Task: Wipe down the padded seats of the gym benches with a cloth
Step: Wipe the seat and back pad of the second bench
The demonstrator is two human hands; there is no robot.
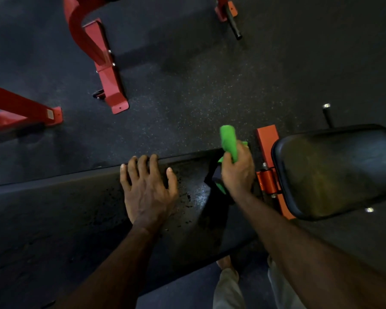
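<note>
Green cloth [228,142] blurred, partly behind right hand [237,172].

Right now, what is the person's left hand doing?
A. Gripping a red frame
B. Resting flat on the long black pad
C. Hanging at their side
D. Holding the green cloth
B: the left hand lies with fingers spread on the long black pad, while the right hand grips the green cloth.
</note>
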